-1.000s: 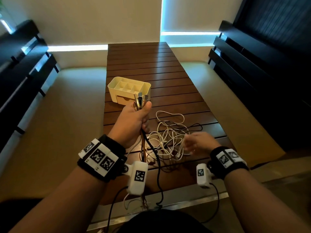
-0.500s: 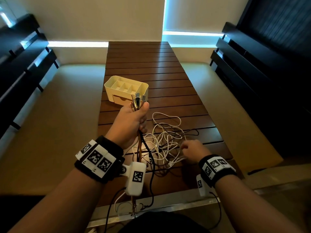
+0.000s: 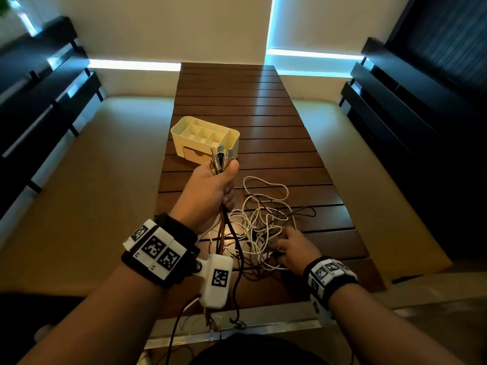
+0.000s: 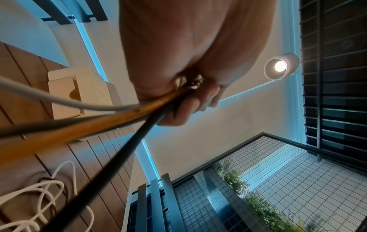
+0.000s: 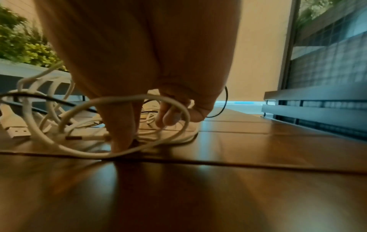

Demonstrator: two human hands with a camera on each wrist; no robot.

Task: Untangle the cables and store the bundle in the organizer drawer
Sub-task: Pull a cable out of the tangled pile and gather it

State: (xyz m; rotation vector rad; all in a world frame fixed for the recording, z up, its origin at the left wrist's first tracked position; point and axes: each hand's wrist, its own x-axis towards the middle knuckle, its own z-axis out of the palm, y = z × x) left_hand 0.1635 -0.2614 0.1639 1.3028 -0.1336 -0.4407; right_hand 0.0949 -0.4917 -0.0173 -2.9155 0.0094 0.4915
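My left hand (image 3: 210,185) is raised in a fist around a bundle of cables (image 3: 224,225). Their plug ends (image 3: 220,158) stick up above the thumb, and brown, black and white cables (image 4: 95,124) hang below the fist. The tangle (image 3: 263,219) of white and black cables lies on the wooden table (image 3: 237,101). My right hand (image 3: 292,246) is down on its near edge. Its thumb tip (image 5: 121,141) and forefinger meet on a cable at table level beside a white plug (image 5: 87,138). The cream organizer (image 3: 205,135) stands behind my left hand, drawer (image 3: 195,155) closed.
Dark slatted benches (image 3: 39,101) run along the left, with more dark benches (image 3: 408,101) on the right. A metal strip (image 3: 263,326) edges the table's near end, and cable ends hang over it. A lit lamp (image 4: 281,66) shows overhead.
My right hand has dropped from above the tangle down and slightly left into it. The left hand keeps its grip, almost still.
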